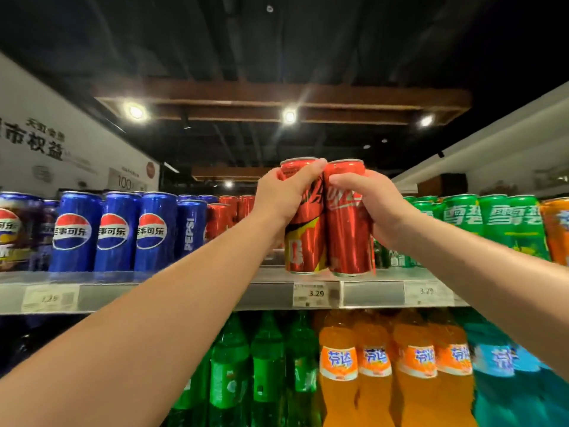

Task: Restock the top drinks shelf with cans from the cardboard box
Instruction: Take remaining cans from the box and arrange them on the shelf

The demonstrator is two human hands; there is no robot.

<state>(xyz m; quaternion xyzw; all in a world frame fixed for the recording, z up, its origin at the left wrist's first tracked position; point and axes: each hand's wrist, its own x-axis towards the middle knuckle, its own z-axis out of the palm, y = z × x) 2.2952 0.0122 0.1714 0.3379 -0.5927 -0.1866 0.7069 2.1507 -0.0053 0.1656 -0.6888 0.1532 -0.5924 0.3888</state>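
Two tall red cola cans stand side by side at the front edge of the top shelf (271, 291). My left hand (286, 195) grips the left red can (304, 241) around its upper half. My right hand (372, 204) grips the right red can (348, 238) from the right side. Both cans are upright and touch each other, their bases on or just above the shelf. More red cans (224, 217) stand further back on the left. The cardboard box is out of view.
Blue cola cans (114, 232) fill the top shelf to the left, green cans (489, 217) and an orange can (557, 229) to the right. Price tags (314, 292) line the shelf edge. Green, orange and blue bottles (378, 359) stand on the shelf below.
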